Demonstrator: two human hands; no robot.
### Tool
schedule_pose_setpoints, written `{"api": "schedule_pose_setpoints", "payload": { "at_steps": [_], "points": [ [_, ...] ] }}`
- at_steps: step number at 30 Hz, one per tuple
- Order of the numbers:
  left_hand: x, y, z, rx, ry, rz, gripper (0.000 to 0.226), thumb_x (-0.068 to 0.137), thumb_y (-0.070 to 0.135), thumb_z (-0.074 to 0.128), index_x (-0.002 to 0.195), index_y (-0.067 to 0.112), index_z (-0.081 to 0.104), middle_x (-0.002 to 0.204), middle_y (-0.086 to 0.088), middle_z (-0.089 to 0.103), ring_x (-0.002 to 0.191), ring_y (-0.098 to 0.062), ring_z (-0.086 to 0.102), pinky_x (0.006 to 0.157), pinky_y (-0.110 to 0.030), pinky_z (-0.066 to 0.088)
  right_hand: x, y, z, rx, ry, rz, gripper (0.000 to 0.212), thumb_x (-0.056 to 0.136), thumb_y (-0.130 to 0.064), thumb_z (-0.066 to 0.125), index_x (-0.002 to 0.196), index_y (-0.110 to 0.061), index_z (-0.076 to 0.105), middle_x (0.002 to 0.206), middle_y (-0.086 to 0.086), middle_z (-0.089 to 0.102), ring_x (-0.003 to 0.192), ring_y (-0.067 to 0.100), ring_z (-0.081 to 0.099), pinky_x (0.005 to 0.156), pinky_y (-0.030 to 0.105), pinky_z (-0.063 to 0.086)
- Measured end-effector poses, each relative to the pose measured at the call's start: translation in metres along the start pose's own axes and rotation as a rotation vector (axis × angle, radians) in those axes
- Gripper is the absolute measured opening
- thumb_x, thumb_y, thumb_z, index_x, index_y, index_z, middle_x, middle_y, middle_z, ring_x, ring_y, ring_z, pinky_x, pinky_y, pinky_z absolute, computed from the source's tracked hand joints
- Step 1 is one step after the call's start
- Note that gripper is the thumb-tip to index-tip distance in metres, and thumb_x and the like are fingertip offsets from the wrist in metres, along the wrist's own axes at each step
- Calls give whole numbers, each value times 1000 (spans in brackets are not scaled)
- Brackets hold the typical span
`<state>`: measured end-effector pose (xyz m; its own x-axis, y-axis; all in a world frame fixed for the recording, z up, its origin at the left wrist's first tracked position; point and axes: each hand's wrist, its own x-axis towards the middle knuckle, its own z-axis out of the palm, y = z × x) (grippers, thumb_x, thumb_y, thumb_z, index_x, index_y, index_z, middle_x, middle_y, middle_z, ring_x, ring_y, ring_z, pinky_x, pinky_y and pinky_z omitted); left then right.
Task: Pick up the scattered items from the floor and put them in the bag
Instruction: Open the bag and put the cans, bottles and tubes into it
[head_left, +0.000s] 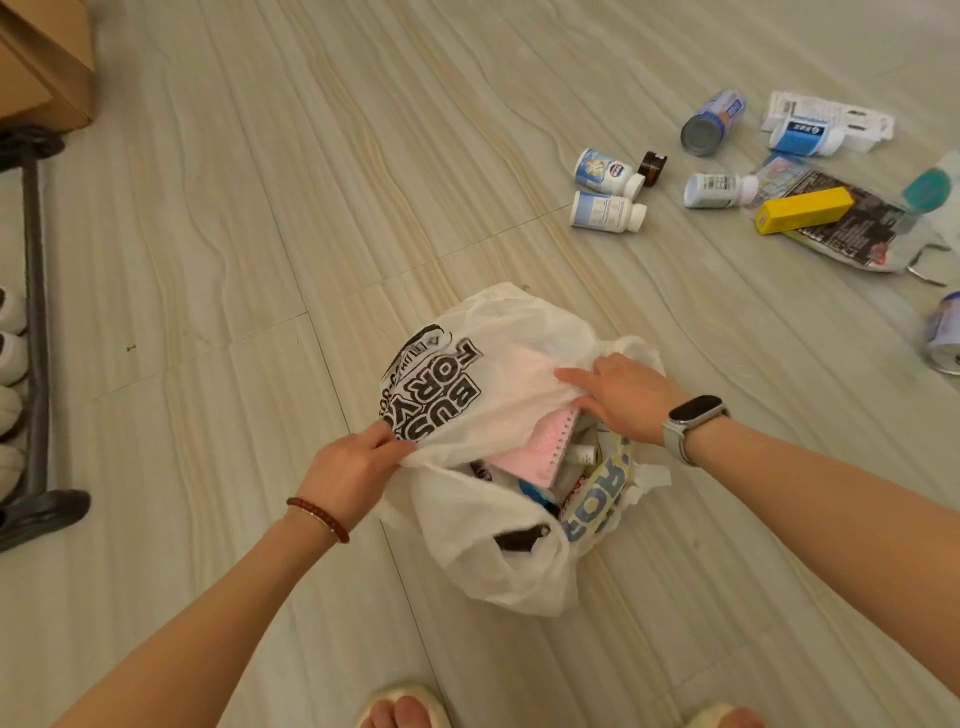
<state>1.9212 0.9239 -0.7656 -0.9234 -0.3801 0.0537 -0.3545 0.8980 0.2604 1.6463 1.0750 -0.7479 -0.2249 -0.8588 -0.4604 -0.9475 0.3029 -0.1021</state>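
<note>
Toes (410, 714) at 6 o'clock | left hand (353, 467) grip pinched on bag (498, 561) rim, holding mouth wide | right hand (618, 397) grip apart, pressing notebook (540, 447) inside | bottles (605, 189) on floor (260, 208), 1 o'clock

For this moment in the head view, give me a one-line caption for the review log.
Left hand pinches the white plastic bag open while right hand reaches inside; bottles remain scattered on the floor.

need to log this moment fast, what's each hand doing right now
Left hand: closed, pinching the rim of the white plastic bag.
Right hand: fingers open, pressing on the bag's upper side, gripping nothing.
</note>
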Motion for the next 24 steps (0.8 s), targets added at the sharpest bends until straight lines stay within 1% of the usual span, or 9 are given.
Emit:
{"api": "schedule_pose_setpoints", "payload": {
  "at_steps": [3, 5, 8, 11, 14, 16, 19, 21, 24],
  "points": [
    [25, -11, -36, -131, 113, -207, 23, 75, 25, 38, 90, 26, 55, 73, -14, 61, 54, -29, 61, 46, -38, 52, -16, -12, 0, 227, -25, -22, 30, 99, -31, 30, 110, -13, 52, 100, 16, 65, 89, 32, 60, 77, 40, 45],
    [45, -15, -58, -160, 229, -282, 29, 80, 21, 40, 90, 17, 67, 79, -18, 61, 65, -33, 62, 57, -37, 51, -24, -24, -7, 383, -19, -34, 29, 98, -28, 34, 87, -9, 52, 87, 17, 65, 77, 29, 57, 70, 36, 41],
    [73, -18, -90, -129, 378, -371, 22, 84, 1, 53, 96, 6, 71, 88, -19, 61, 79, -34, 60, 66, -30, 39, -32, -38, -41, 630, 64, -43, 33, 97, -23, 40, 78, -5, 59, 69, 5, 54, 64, 16, 47, 57, 19, 33],
    [86, -18, -112, -145, 455, -421, 21, 85, 3, 56, 98, 8, 71, 89, -18, 60, 82, -32, 58, 69, -28, 36, -40, -46, -88, 822, 283, -42, 43, 94, -18, 46, 53, -16, 36, 52, -5, 33, 45, 5, 35, 50, 17, 31],
    [84, -13, -118, -194, 399, -457, 20, 87, 9, 55, 102, 9, 69, 91, -15, 60, 87, -33, 57, 73, -28, 37, -39, -44, -113, 711, 465, -18, 40, 94, -19, 47, 56, -13, 35, 52, -2, 33, 51, 7, 39, 53, 20, 31],
    [74, -5, -115, -280, 293, -452, 28, 87, 20, 57, 113, 12, 62, 104, -12, 60, 97, -27, 55, 80, -25, 36, -35, -37, -111, 546, 515, 49, 31, 94, -25, 44, 68, -8, 45, 62, 5, 46, 68, 25, 50, 65, 33, 37],
    [43, 15, -96, -449, 52, -342, 71, 70, 56, 52, 134, 25, 41, 134, -8, 41, 116, -11, 38, 98, -24, 31, -32, -29, -93, 449, 449, 90, 27, 95, -29, 42, 100, -7, 57, 96, 12, 55, 91, 31, 53, 77, 38, 42],
    [24, 29, -74, -298, -12, -291, 82, 65, 70, 41, 138, 34, 31, 150, -7, 20, 136, -19, 18, 113, -39, 19, -32, -27, -80, 485, 365, 50, 28, 95, -28, 42, 112, -10, 55, 106, 12, 53, 98, 29, 52, 83, 38, 42],
    [14, 52, -58, 40, 131, -123, 82, 73, 75, 34, 140, 29, 24, 153, -8, 11, 141, -29, 1, 113, -57, 5, -33, -21, -69, 525, 383, 82, 23, 96, -22, 39, 105, -7, 54, 90, 14, 58, 85, 33, 56, 73, 38, 41]
  ]
}}
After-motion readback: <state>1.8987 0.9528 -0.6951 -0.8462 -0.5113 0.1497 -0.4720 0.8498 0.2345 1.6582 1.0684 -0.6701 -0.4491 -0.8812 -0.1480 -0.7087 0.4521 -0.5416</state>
